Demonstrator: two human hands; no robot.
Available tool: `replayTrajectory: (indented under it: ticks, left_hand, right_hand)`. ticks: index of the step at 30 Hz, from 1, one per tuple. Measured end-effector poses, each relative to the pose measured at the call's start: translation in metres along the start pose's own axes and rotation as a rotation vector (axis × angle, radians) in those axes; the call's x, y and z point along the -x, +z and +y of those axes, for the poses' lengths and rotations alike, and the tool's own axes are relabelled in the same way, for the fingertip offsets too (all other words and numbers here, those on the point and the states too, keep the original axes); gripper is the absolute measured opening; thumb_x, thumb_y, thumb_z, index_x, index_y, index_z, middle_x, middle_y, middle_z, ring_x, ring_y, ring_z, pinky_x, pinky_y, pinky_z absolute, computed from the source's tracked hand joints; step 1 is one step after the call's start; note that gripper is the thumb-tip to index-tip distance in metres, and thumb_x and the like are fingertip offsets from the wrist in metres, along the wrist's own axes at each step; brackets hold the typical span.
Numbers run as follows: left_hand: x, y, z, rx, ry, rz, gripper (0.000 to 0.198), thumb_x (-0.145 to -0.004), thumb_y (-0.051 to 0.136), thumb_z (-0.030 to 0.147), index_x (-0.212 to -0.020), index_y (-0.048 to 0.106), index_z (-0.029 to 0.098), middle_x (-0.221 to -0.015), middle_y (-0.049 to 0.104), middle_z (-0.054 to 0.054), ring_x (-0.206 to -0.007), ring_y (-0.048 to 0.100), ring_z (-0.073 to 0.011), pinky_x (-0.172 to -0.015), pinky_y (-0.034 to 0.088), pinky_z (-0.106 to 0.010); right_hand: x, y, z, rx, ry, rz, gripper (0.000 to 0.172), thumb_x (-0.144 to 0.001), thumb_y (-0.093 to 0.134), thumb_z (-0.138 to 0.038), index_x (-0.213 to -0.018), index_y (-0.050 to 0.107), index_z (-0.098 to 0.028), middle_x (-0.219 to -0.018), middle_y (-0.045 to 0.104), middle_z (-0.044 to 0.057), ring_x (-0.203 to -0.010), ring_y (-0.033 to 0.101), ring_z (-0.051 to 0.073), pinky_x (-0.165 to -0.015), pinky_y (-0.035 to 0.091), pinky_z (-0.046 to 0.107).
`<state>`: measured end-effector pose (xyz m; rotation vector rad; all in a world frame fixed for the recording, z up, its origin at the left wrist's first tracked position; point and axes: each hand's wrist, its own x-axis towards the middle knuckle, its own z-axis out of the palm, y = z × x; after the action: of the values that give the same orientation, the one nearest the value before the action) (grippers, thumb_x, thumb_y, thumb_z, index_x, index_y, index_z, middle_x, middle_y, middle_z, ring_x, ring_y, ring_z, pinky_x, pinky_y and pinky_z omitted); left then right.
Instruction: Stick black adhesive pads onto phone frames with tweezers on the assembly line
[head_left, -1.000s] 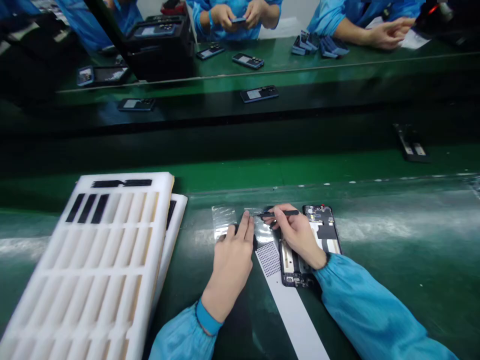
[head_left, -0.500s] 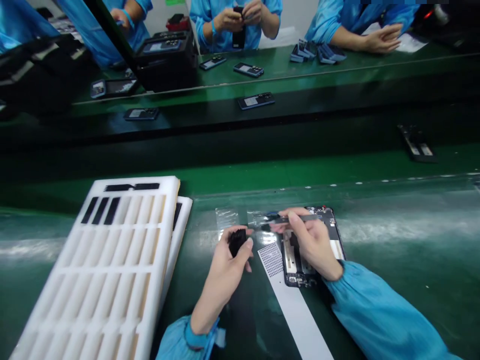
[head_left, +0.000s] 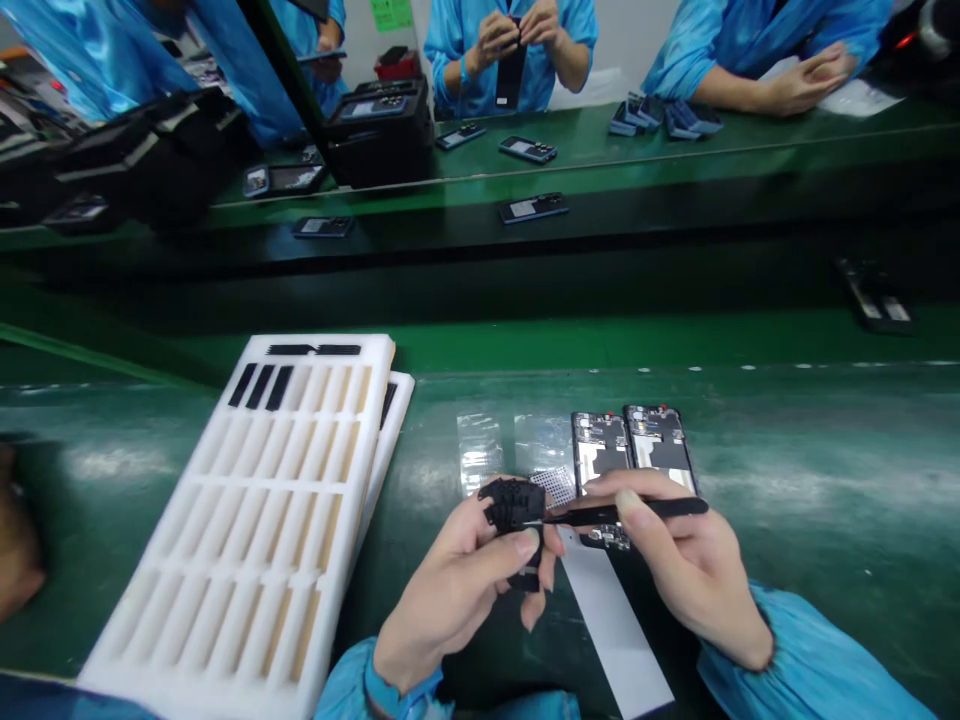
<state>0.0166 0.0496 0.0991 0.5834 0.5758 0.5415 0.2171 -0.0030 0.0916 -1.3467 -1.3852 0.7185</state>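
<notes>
My left hand (head_left: pixel 469 575) is closed around a thin black plastic part (head_left: pixel 515 505) with a notched upper end. The fingers of my right hand (head_left: pixel 679 550) pinch black tweezers (head_left: pixel 637 510), whose tips meet the part near my left thumb. Just beyond my hands lie two opened phones (head_left: pixel 660 440), side by side with their inner boards showing; my right hand hides their lower portions. Under my hands runs a white strip (head_left: pixel 619 630) with a grid of small dark dots (head_left: pixel 556 486) at its far end. Clear film sheets (head_left: pixel 480 450) lie left of the phones.
A white foam tray (head_left: pixel 259 480) with slots, some holding black strips (head_left: pixel 260 387), rests on another tray at left. Another person's blurred hand (head_left: pixel 15 550) shows at the left edge. Across the bench, people in blue work near phones (head_left: pixel 534 207) and a black bin (head_left: pixel 382 130).
The tweezers have come from over the phone to the black part in my left hand. Both hands are nearer my body, two phones now show, and the view has shifted left.
</notes>
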Motion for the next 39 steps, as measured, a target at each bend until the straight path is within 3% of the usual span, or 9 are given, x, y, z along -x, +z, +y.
replayTrajectory:
  ticks: [10, 22, 24, 27, 29, 31, 34, 37, 39]
  left_hand:
    - [0.015, 0.006, -0.006, -0.048, 0.017, -0.014, 0.016, -0.095, 0.061, 0.017, -0.11, 0.058, 0.012, -0.086, 0.066, -0.006, -0.065, 0.059, -0.0105, -0.05, 0.05, -0.018]
    - [0.026, 0.01, -0.014, -0.203, -0.002, 0.05, 0.021, -0.097, 0.055, 0.028, -0.112, 0.061, 0.013, -0.094, 0.069, -0.009, -0.067, 0.058, -0.0132, -0.058, 0.048, -0.025]
    - [0.027, 0.007, -0.015, -0.384, 0.033, 0.103, 0.031, -0.1, 0.051, 0.033, -0.126, 0.056, 0.017, -0.106, 0.068, -0.01, -0.073, 0.059, -0.0144, -0.067, 0.05, -0.029]
    - [0.026, -0.004, -0.024, -0.915, 0.088, 0.316, 0.049, -0.101, 0.047, 0.036, -0.147, 0.036, 0.022, -0.122, 0.063, -0.011, -0.093, 0.062, -0.0206, -0.088, 0.05, -0.038]
    - [0.023, -0.012, -0.036, -1.333, 0.104, 0.402, 0.052, -0.1, 0.045, 0.025, -0.151, 0.034, 0.018, -0.123, 0.062, -0.014, -0.108, 0.06, -0.0271, -0.094, 0.049, -0.044]
    - [0.021, -0.017, -0.052, -1.699, 0.097, 0.334, 0.056, -0.093, 0.039, 0.009, -0.149, 0.039, 0.014, -0.123, 0.062, -0.016, -0.111, 0.06, -0.0293, -0.095, 0.051, -0.046]
    - [0.019, -0.019, -0.072, -2.081, 0.092, 0.15, 0.07, -0.082, 0.037, -0.005, -0.149, 0.043, 0.015, -0.146, 0.051, -0.016, -0.11, 0.061, -0.0277, -0.092, 0.055, -0.044]
    - [0.019, -0.015, -0.082, -2.281, 0.091, 0.032, 0.078, -0.075, 0.041, -0.006, -0.15, 0.042, 0.016, -0.165, 0.026, -0.012, -0.103, 0.062, -0.0264, -0.084, 0.058, -0.042]
    - [0.018, -0.012, -0.084, -2.317, 0.058, -0.021, 0.083, -0.071, 0.044, -0.005, -0.152, 0.041, 0.017, -0.166, 0.021, -0.009, -0.099, 0.062, -0.0257, -0.079, 0.058, -0.041]
  right_hand:
    - [0.014, -0.005, -0.012, 0.038, -0.046, -0.057, 0.022, -0.099, 0.056, -0.018, -0.112, 0.07, -0.028, -0.105, 0.076, -0.002, -0.095, 0.073, 0.01, -0.087, 0.056, 0.011]
    - [0.029, -0.019, -0.021, 0.062, -0.08, -0.117, 0.023, -0.099, 0.055, -0.024, -0.119, 0.067, -0.026, -0.106, 0.077, 0.005, -0.095, 0.075, 0.021, -0.082, 0.062, 0.028]
    - [0.027, -0.027, -0.008, 0.064, -0.059, -0.008, 0.02, -0.1, 0.055, -0.028, -0.112, 0.071, -0.026, -0.101, 0.078, 0.006, -0.092, 0.075, 0.022, -0.08, 0.062, 0.031]
    - [0.018, -0.04, 0.026, 0.119, 0.005, 0.197, 0.025, -0.1, 0.055, -0.038, -0.094, 0.074, -0.023, -0.095, 0.076, 0.008, -0.089, 0.074, 0.023, -0.08, 0.061, 0.034]
    - [0.013, -0.044, 0.05, 0.119, 0.028, 0.146, 0.032, -0.098, 0.056, -0.044, -0.087, 0.073, -0.02, -0.09, 0.075, 0.008, -0.082, 0.073, 0.022, -0.075, 0.061, 0.032]
    - [0.013, -0.041, 0.071, 0.055, 0.055, -0.023, 0.034, -0.098, 0.055, -0.046, -0.087, 0.071, -0.019, -0.082, 0.074, 0.007, -0.069, 0.072, 0.018, -0.065, 0.06, 0.028]
    - [0.019, -0.032, 0.087, -0.059, 0.081, -0.245, 0.032, -0.101, 0.051, -0.043, -0.093, 0.068, -0.017, -0.079, 0.072, 0.006, -0.059, 0.069, 0.015, -0.057, 0.058, 0.025]
    - [0.022, -0.026, 0.092, -0.073, 0.053, -0.356, 0.031, -0.102, 0.048, -0.039, -0.098, 0.067, -0.016, -0.087, 0.073, 0.008, -0.062, 0.07, 0.015, -0.06, 0.059, 0.025]
    - [0.021, -0.025, 0.093, -0.039, 0.013, -0.396, 0.03, -0.103, 0.047, -0.037, -0.099, 0.067, -0.015, -0.089, 0.073, 0.009, -0.063, 0.071, 0.014, -0.062, 0.059, 0.025]
